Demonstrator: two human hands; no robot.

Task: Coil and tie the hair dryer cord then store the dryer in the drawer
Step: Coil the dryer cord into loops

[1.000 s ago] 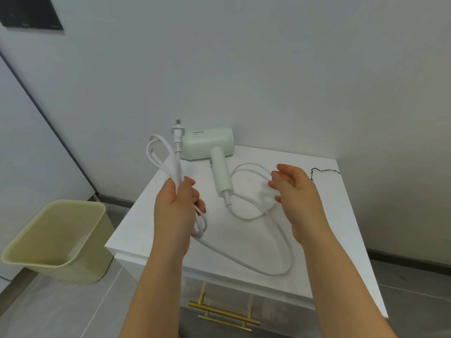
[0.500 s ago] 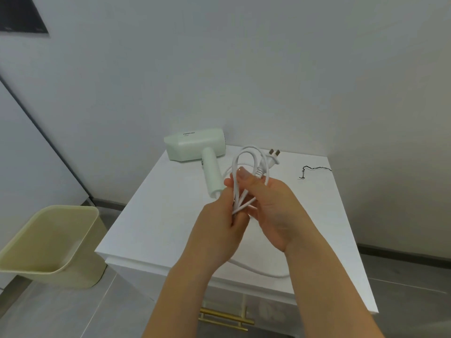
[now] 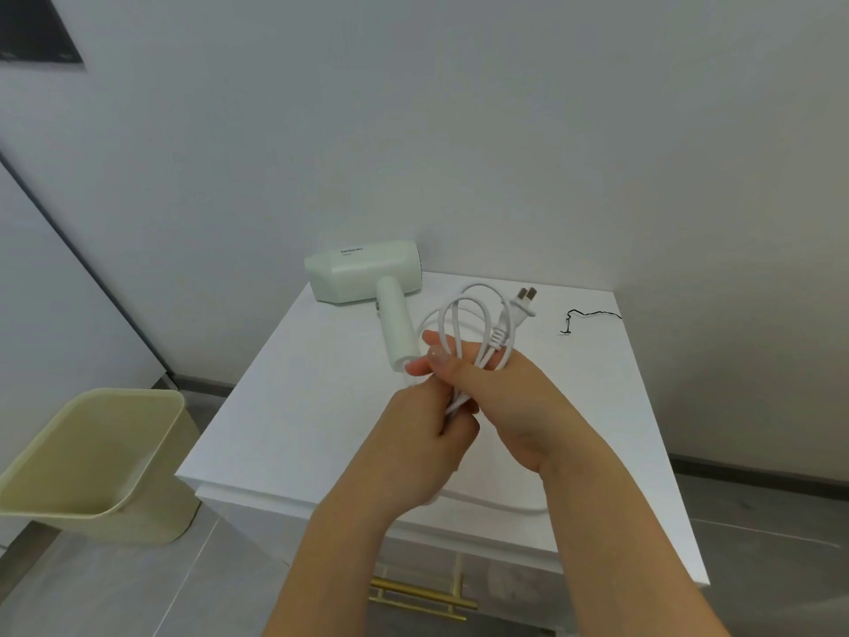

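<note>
A pale green hair dryer (image 3: 363,271) lies at the back of the white cabinet top (image 3: 294,406), its handle pointing toward me. Its white cord (image 3: 464,310) is gathered into loops above the middle of the top. My left hand (image 3: 413,448) and my right hand (image 3: 500,397) both grip the bundle where the loops meet. The plug (image 3: 523,305) sticks out past my right fingers. A loose stretch of cord (image 3: 505,504) lies near the front edge. A thin black tie (image 3: 583,317) lies at the back right. The drawer's gold handle (image 3: 422,599) shows below the front edge.
A pale yellow waste bin (image 3: 92,462) stands on the grey floor left of the cabinet. White walls close in behind and to the right. A white door panel runs along the left.
My left hand brought the folded cord rightward to my right hand, and both now hold the bundle. The plug swung from the left side over to the right.
</note>
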